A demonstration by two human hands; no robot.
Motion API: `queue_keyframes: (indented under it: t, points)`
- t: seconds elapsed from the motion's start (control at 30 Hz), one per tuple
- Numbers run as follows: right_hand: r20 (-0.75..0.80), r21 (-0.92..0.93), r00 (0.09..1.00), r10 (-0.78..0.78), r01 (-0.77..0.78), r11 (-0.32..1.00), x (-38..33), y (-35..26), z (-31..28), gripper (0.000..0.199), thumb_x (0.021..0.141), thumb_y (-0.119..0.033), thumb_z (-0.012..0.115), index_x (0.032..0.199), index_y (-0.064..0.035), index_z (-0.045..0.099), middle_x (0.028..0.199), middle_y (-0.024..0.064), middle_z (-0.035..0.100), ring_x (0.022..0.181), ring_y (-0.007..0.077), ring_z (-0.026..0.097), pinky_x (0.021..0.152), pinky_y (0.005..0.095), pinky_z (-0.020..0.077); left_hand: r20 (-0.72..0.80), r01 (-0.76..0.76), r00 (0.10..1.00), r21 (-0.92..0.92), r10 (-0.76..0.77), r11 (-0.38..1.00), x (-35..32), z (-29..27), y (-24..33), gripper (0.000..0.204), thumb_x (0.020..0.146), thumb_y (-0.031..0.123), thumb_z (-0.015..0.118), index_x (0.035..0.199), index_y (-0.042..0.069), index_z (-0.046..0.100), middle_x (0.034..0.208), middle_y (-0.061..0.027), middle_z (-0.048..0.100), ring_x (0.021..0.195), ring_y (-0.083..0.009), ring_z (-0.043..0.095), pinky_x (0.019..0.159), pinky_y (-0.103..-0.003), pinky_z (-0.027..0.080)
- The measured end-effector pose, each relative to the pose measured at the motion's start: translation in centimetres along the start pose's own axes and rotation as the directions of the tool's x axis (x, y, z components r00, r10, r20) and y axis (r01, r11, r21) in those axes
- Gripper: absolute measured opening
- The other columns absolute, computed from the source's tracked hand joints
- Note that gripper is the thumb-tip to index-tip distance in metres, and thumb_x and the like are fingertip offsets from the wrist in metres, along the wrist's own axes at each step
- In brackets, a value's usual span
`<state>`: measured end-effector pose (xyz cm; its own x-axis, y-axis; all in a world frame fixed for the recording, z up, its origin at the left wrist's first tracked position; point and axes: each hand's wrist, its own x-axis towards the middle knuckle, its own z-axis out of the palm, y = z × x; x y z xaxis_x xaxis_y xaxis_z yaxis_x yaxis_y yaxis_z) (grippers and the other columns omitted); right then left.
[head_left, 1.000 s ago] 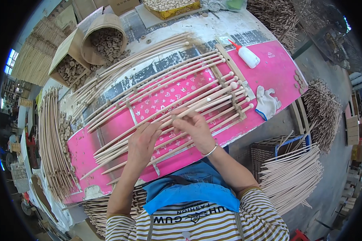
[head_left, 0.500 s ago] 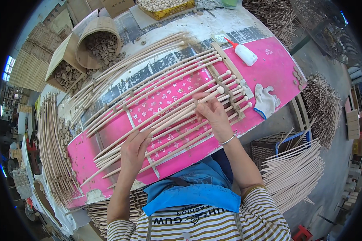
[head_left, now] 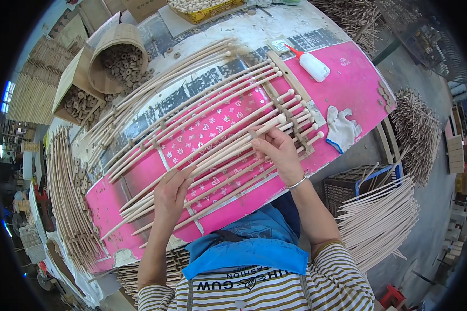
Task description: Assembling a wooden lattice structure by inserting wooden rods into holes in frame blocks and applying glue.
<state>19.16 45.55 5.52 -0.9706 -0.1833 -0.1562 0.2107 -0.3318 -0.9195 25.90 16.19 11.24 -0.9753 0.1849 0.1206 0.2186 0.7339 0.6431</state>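
Slim wooden sticks with ball ends (head_left: 220, 146) lie side by side across the pink patterned table covering, tilted up to the right. My right hand (head_left: 278, 153) is closed in a pinch on one ball-ended stick, a little below its ball (head_left: 281, 118). A small brownish wooden ring (head_left: 252, 132) appears at those fingertips, partly covered by them. Farther down the sticks, my left hand (head_left: 170, 195) has its fingers closed around the shaft of a stick. Beneath the ball ends runs a notched wooden rack (head_left: 294, 123) that several sticks rest in.
A white squeeze bottle with a red tip (head_left: 314, 67) and a white glove (head_left: 342, 128) lie at the right. Far left, a wooden tub (head_left: 115, 41) and box (head_left: 70, 83) hold wooden rings. Stick bundles (head_left: 70, 194) flank the table; a dark crate (head_left: 350, 189) stands below right.
The view has shifted slightly. Both hands keep their grip on the stick, and the small ring stays at my right fingertips. The bottle and glove have not moved on the table.
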Motion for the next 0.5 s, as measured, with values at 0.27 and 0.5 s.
queue_keyframes:
  t: [0.27,0.5]
  points:
    - [-0.282,-0.235,0.947,-0.154,0.088,0.968,0.5,-1.5,-2.2,0.018,0.104,-0.019,0.072,0.110,-0.0022,0.067,0.081,-0.0018,0.065,0.069,0.0024,0.058,0.059,0.0192,0.0454,-0.015,-0.031,0.999,0.109,0.033,0.994,4.2,2.0,-1.0,0.025,0.097,0.007,0.070,0.122,0.005,0.076,0.090,-0.0140,0.064,0.080,-0.0310,0.068,0.070,-0.042,0.053]
    - [-0.256,-0.239,0.949,-0.183,0.121,0.963,0.4,-2.9,-4.5,0.018,0.107,-0.014,0.067,0.121,-0.0023,0.067,0.091,-0.0023,0.066,0.077,0.0029,0.059,0.065,0.0194,0.0476,-0.072,-0.111,0.989,0.216,0.129,0.970,11.2,6.9,-2.9,0.023,0.097,0.011,0.072,0.120,0.009,0.076,0.101,-0.0091,0.061,0.087,-0.0299,0.067,0.067,-0.044,0.052]
